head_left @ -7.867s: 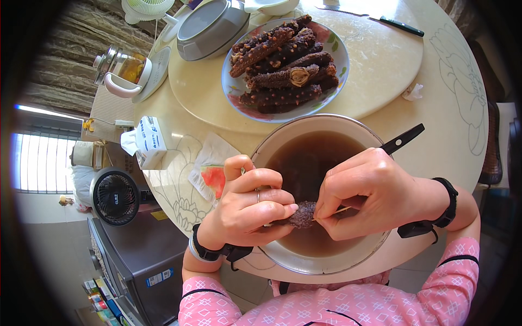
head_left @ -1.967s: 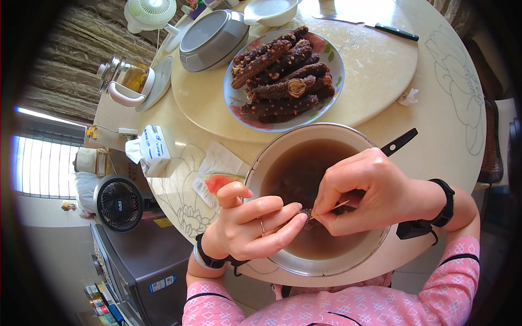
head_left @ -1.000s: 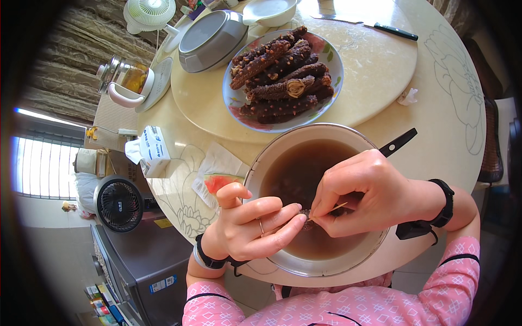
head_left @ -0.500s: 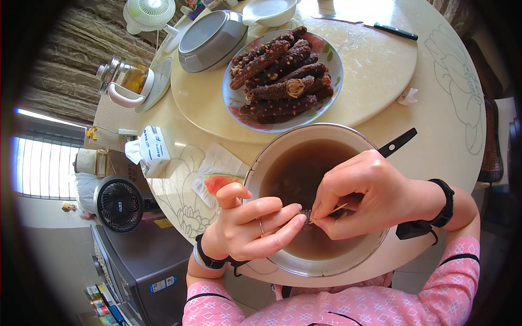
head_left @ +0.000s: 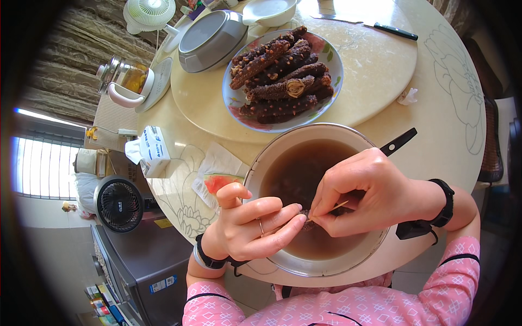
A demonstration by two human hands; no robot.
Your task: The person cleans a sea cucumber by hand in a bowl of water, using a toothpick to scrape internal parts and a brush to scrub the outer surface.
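Over a wide white pot point(head_left: 255, 176) of brown liquid, both my hands meet around a small dark bumpy piece point(head_left: 306, 221), mostly hidden by my fingers. My left hand point(head_left: 255, 225) pinches its left side between thumb and fingertips, with other fingers raised. Curled closed, my right hand point(head_left: 361, 193) pinches a thin wooden toothpick point(head_left: 340, 205) at the piece's right side. Beyond the pot, a floral plate point(head_left: 338, 62) carries a pile of dark brown, knobbly pieces resembling sea cucumbers point(head_left: 283, 57).
Beside the pot stick out a black handle point(head_left: 398, 142) and a watermelon slice point(head_left: 218, 182) on tissue. A tissue pack point(head_left: 155, 149), glass kettle point(head_left: 128, 81), grey bowl point(head_left: 212, 41) and knife point(head_left: 394, 30) lie farther around the round table point(head_left: 451, 136).
My right hand has shifted very slightly, and the toothpick tilts a little differently against the dark piece. My left hand and everything on the table stay put.
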